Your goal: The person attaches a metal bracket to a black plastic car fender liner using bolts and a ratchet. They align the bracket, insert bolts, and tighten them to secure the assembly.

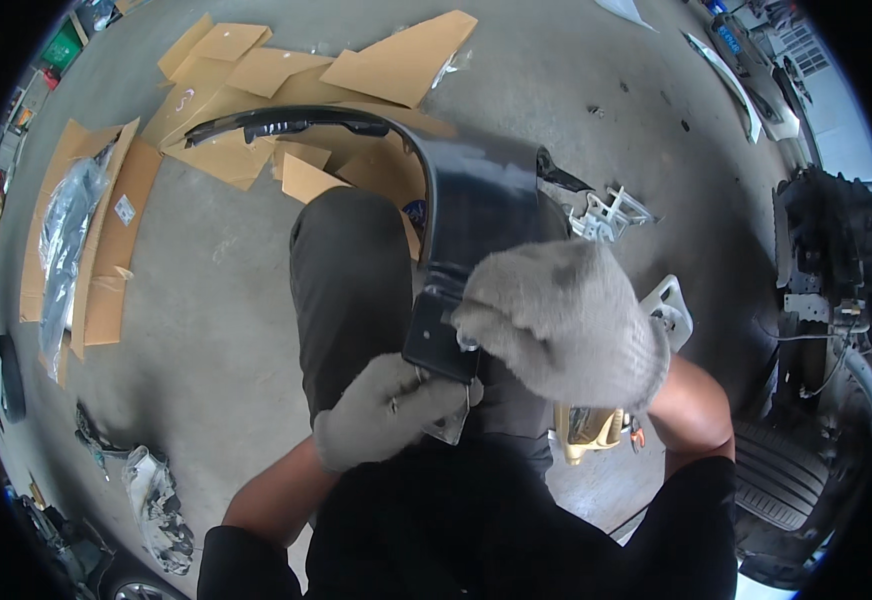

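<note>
A black car fender point(481, 185) lies across my lap, its curved arch reaching away to the far left and its narrow flat end toward me. My gloved left hand point(371, 412) is closed at that near end, its fingers on a small thin metal bracket point(448, 430) just below the fender's lower edge. Over the same end, my gloved right hand point(568, 322) is pinched against the panel. A small shiny metal bit point(467, 345) peeks out under its fingertips; the glove hides most of it.
Flattened cardboard point(241, 85) spreads beyond the fender. An open carton point(111, 255) with a plastic-wrapped part stands at left. White metal brackets point(611, 215) and a yellowish part point(591, 430) lie at right, near a tire point(781, 475) and an exposed car front point(826, 250).
</note>
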`<state>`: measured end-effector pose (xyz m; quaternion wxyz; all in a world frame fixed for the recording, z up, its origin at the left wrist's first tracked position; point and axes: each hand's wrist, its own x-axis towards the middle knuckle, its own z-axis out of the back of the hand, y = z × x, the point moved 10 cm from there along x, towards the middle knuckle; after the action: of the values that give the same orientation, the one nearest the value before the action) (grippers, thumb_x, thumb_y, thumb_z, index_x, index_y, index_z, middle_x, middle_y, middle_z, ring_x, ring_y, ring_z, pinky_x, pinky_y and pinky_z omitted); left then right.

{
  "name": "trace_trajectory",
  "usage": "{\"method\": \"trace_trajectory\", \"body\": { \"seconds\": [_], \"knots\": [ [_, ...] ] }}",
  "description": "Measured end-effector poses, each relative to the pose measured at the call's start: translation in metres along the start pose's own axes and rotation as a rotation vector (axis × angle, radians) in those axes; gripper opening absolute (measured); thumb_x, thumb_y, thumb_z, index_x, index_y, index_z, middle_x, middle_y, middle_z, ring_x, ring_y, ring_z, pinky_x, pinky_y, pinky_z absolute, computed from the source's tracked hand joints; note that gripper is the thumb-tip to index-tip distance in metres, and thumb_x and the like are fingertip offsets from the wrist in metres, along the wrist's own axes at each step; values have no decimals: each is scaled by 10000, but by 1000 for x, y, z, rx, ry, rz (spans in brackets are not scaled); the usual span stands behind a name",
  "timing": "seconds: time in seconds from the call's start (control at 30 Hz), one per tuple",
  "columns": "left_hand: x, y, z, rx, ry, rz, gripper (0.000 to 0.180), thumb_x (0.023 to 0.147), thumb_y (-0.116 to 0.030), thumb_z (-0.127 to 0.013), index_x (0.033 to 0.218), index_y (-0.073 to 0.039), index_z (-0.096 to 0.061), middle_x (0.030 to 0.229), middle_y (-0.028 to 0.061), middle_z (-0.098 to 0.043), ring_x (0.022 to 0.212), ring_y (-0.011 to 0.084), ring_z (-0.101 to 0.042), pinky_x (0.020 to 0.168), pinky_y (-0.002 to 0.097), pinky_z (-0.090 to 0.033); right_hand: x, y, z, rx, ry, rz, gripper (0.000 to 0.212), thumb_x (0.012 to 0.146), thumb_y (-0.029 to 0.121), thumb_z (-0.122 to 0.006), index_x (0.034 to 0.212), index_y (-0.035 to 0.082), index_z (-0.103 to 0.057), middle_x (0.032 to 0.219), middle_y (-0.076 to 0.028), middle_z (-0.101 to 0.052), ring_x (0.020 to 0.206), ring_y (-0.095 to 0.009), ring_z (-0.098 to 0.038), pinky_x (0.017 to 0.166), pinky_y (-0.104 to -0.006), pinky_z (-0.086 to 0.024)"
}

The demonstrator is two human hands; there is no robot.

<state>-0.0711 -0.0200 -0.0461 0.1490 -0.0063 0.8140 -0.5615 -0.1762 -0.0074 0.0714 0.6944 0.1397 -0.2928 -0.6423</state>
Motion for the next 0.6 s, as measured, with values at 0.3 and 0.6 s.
{"method": "trace_trajectory", "body": {
  "seconds": [0.3, 0.6],
  "knots": [
    [1, 8, -4, -38, 66, -65, 219, 1014, -210, -601, 1011, -4, -678, 781, 55, -687, 692, 124, -671, 642, 279, -542, 0, 4, 4, -71, 58, -112, 293, 871, 278, -746, 749, 43, -622, 650, -75, -623, 541, -234, -645, 490, -343, -512],
    [3, -8, 3, 195, 4, -209, 196, 996, -196, -616, 941, -15, -670, 794, 78, -717, 694, 195, -716, 656, 320, -568, 5, 27, -13, -340, 23, 10, 322, 790, 319, -773, 643, 94, -597, 525, -39, -555, 442, -194, -600, 375, -332, -436]
  ]
}}
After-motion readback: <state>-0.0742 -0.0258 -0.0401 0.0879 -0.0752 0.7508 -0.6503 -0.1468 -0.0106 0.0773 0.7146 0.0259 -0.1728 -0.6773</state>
